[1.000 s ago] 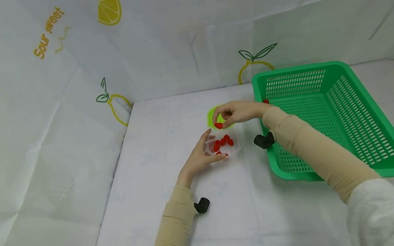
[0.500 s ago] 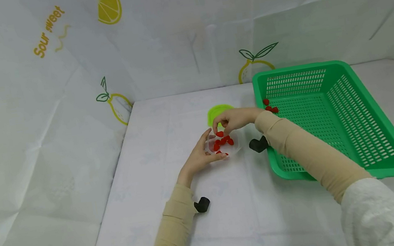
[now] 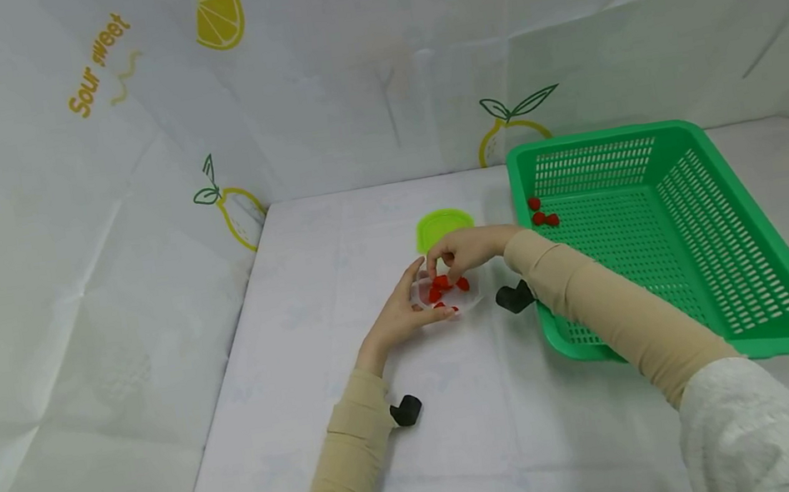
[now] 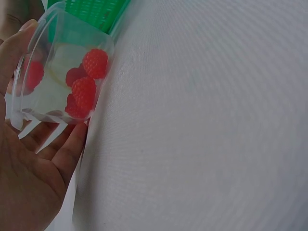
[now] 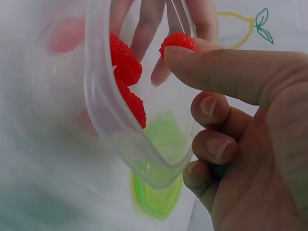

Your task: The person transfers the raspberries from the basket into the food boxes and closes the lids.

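A clear plastic container [image 4: 62, 36] stands on the white table with several red raspberries [image 4: 84, 91] inside. My left hand [image 3: 398, 313] holds it from the left, thumb on the near side and fingers around the far side. Over its mouth, my right hand [image 3: 466, 249] pinches a raspberry [image 5: 177, 42] between thumb and index finger; the other fingers are curled below, as the right wrist view shows. Behind the container lies a bright green lid [image 3: 443, 225], partly visible through the clear wall in the right wrist view.
A large green plastic basket [image 3: 756, 229] stands to the right, under my right forearm. Several raspberries [image 3: 539, 217] lie in its far left corner. The white table [image 3: 290, 361] has its left edge beside a lemon-print sheet [image 3: 52, 286] that also hangs behind.
My right hand has lowered the pinched raspberry from near the lid into the container's mouth. The raspberries in the basket have come into full view. The left hand has stayed in place.
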### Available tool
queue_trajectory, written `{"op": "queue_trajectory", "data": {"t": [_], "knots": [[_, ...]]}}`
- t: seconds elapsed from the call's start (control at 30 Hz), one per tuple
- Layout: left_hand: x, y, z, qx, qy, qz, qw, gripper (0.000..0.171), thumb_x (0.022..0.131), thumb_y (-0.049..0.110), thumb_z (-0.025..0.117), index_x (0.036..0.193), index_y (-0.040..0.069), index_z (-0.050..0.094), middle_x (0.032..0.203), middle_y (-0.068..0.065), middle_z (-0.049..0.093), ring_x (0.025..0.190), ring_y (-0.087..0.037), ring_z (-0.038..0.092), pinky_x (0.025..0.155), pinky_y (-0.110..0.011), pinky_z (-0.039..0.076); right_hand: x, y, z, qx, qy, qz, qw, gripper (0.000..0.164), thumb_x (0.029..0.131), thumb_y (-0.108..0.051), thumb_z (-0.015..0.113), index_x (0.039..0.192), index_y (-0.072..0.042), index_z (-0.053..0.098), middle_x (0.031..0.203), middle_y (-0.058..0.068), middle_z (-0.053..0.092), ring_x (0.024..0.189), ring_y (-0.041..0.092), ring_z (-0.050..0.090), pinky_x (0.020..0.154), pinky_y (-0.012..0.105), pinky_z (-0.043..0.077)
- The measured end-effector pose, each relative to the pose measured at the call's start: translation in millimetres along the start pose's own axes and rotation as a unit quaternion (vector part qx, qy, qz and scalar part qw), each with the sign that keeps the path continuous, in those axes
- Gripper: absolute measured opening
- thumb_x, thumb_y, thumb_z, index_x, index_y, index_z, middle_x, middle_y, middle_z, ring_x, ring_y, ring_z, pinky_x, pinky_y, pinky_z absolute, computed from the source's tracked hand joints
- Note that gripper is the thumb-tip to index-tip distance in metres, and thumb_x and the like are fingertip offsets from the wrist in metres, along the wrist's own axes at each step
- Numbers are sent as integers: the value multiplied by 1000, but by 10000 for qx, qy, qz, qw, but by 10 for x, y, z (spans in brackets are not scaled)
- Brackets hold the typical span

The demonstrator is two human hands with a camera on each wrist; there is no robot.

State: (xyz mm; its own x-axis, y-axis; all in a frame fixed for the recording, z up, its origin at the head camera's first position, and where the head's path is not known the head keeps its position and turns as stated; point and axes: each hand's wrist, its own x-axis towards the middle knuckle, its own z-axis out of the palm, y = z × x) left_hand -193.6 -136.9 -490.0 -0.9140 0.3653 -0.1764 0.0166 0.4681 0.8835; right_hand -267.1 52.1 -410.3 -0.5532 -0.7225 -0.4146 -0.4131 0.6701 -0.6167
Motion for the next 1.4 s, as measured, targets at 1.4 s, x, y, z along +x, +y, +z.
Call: {"op": "queue_trajectory", "data": {"t": [1.4], "knots": [[-1,21,-1,75,19,42,10000,97,70,46,78,146,41,16,152,9,25,108,-18,47,80,-28,46,-24,-20,23,171,-398,-111,9990,20,85,-14,64,104,-11,63,81,3,52,78,32,55,71,35,47]]}}
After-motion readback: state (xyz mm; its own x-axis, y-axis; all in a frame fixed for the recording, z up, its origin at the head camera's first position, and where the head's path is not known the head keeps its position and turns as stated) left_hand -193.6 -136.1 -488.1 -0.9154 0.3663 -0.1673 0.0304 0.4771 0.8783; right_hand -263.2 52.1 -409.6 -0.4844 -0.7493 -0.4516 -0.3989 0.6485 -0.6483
